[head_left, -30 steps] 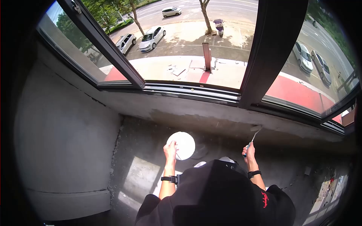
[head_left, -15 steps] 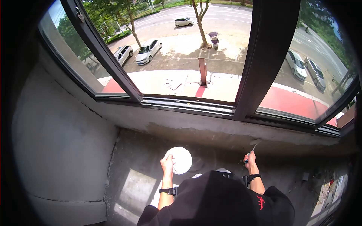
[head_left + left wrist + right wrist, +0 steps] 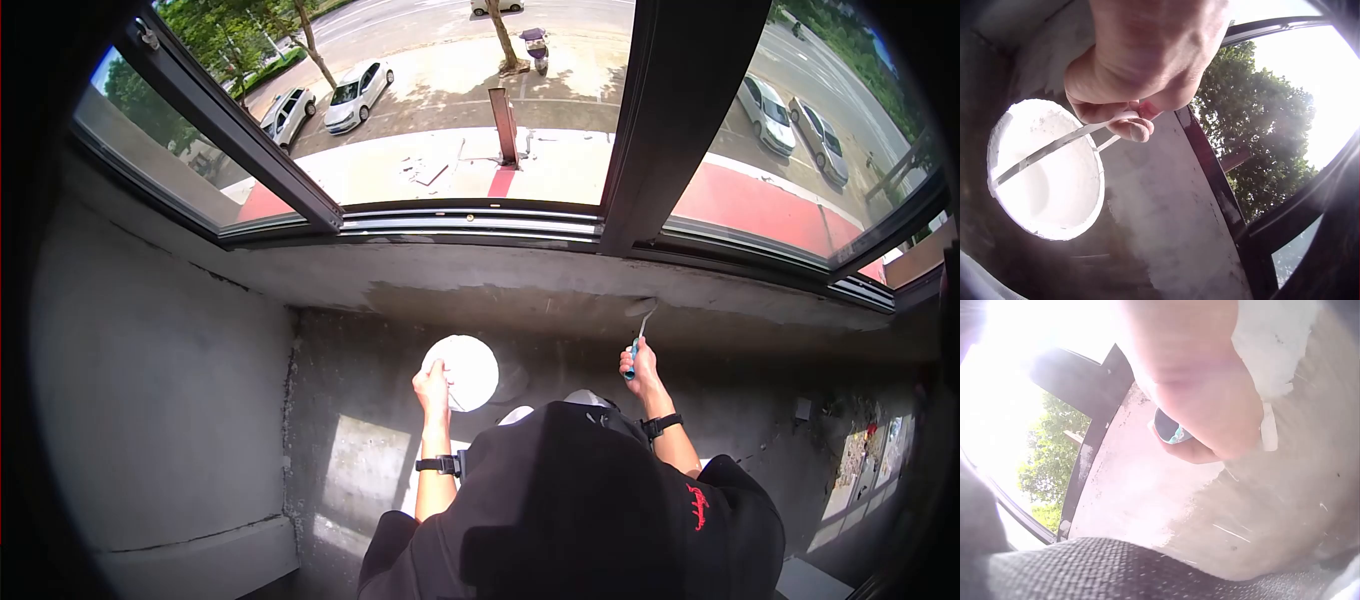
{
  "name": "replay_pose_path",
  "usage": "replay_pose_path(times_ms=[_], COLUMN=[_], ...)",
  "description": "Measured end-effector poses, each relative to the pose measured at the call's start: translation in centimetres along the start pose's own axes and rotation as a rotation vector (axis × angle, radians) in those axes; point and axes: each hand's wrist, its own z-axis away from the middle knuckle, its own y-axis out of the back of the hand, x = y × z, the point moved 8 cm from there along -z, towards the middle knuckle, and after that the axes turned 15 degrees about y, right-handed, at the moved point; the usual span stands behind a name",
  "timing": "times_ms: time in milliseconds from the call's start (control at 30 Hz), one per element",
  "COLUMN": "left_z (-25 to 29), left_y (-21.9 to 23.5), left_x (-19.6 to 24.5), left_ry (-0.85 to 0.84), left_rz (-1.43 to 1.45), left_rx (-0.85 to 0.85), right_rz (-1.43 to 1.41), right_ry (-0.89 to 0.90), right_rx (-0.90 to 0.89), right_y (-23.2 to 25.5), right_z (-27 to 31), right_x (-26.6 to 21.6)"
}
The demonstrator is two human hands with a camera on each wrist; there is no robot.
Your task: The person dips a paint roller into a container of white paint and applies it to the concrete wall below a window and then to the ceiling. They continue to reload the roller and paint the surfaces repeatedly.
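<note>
My left hand grips the thin handle of a round white bucket, which hangs below the fingers. In the left wrist view the bucket shows a pale, coated inside. My right hand is curled round the blue handle of a tool whose metal shank reaches up to a blade at the wall below the window. The right wrist view shows the hand round the dark and teal handle end; part of the blade shows beyond it.
Dark window frames with a sliding track stand above the wall. Outside are parked cars, a tree and a brown post. A grey side wall rises at the left; debris lies on the floor at the right.
The head view has shifted, first down and then up, so the scene sits further left. Both hands keep their holds, and the blade remains near the same part of the wall.
</note>
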Motion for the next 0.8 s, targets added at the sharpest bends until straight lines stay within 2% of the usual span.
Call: replay_pose_path(times_ms=[167, 300, 367, 433, 533, 700, 800], left_z=[0.4, 0.6, 0.7, 0.9, 1.2, 1.1, 1.2], left_y=[0.0, 0.3, 0.6, 0.6, 0.9, 1.2, 1.4], left_x=[-0.1, -0.2, -0.5, -0.5, -0.5, -0.3, -0.3], left_ry=[-0.018, -0.058, -0.053, -0.056, -0.033, -0.034, -0.033], left_rz=[0.020, 0.030, 0.041, 0.080, 0.050, 0.104, 0.116], left_rx=[-0.006, -0.007, 0.003, -0.026, -0.017, 0.005, 0.003], right_rz=[0.101, 0.213, 0.233, 0.291, 0.225, 0.239, 0.516], right_ry=[0.109, 0.104, 0.083, 0.136, 0.006, -0.099, -0.099], right_rx=[0.161, 0.188, 0.124, 0.037, -0.065, -0.205, -0.386], right_y=[4.6, 3.2, 0.8, -1.3, -3.9, -6.1, -7.0], right_z=[-4.8, -5.4, -4.2, -2.9, -0.4, 2.5, 4.2], right_x=[-0.6, 0.0, 1.2, 2.7, 5.3, 5.7, 5.6])
